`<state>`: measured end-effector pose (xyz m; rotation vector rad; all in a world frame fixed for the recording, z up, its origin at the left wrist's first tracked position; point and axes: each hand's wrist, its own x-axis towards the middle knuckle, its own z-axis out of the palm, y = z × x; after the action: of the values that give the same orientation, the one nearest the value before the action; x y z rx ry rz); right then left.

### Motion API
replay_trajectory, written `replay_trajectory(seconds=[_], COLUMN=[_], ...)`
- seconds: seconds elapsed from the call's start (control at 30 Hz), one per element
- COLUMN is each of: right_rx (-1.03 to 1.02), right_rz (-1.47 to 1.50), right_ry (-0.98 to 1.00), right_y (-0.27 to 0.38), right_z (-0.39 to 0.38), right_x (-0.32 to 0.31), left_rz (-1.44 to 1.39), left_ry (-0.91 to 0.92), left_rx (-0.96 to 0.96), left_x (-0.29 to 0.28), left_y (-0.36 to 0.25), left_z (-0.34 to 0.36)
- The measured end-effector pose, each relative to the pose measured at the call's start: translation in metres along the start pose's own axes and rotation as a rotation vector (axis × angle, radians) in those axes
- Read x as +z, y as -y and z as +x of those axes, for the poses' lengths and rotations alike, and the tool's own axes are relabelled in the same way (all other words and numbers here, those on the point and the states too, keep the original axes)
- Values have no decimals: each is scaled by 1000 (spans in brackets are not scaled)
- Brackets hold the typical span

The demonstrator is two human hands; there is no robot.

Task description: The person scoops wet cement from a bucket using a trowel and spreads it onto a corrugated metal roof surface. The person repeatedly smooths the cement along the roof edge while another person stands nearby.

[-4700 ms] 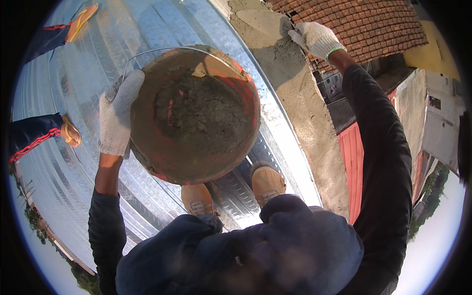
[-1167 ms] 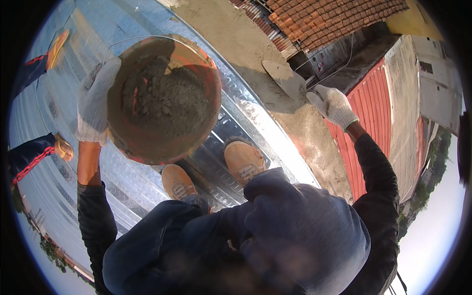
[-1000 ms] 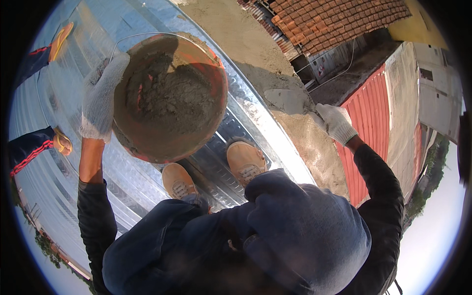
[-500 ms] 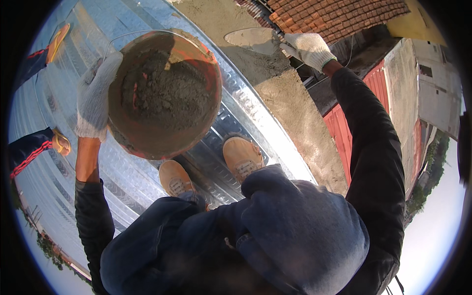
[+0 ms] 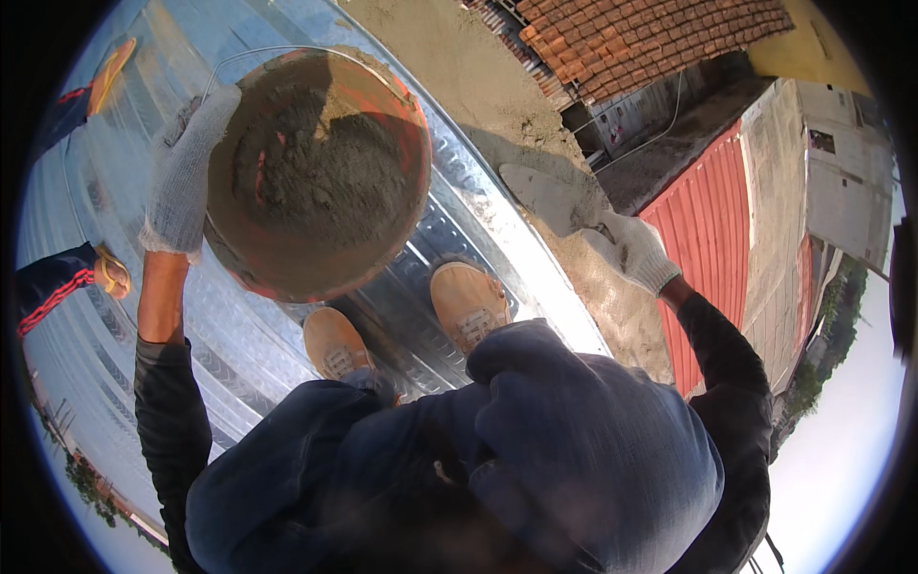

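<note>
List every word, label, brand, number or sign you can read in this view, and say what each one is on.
No text can be read anywhere in view.
Bucket: no lettering shows.
Trowel: none shows.
Shoes: none readable.
Other person's trousers: red stripes, no readable lettering.
Grey wall by the tiled roof: small marks, too small and blurred to tell whether they are writing.

A round, reddish-orange bucket (image 5: 413,143), mouth up and caked grey-brown inside, held rough, lumpy mortar (image 5: 330,182). Its thin wire handle (image 5: 277,48) arched along the far rim. To its right, a trowel's (image 5: 547,198) greyish, tapering blade lay over a mortar-coated ledge (image 5: 607,292), tip pointing left toward the bucket.
</note>
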<state>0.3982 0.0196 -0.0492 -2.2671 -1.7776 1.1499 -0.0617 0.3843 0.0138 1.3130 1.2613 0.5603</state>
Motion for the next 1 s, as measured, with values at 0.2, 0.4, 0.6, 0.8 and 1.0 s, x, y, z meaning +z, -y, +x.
replay_trajectory(seconds=[0.2,0.4,0.6,0.8,1.0], right_rx=[30,85,186,232,215], right_rz=[11,68,-7,-32,1], right_ry=[-538,-494,-477,-468,-583], right_y=[33,57,60,58,73], right_z=[5,33,44,58,51], right_x=[29,51,63,75,68], left_rz=[15,21,18,66,150], left_ry=[-13,3,-17,-27,-19], left_rx=[56,32,66,72,94], left_x=[-6,22,17,18,27], left_y=[5,-15,-5,-9,-15], left_z=[4,-8,-7,-6,-13])
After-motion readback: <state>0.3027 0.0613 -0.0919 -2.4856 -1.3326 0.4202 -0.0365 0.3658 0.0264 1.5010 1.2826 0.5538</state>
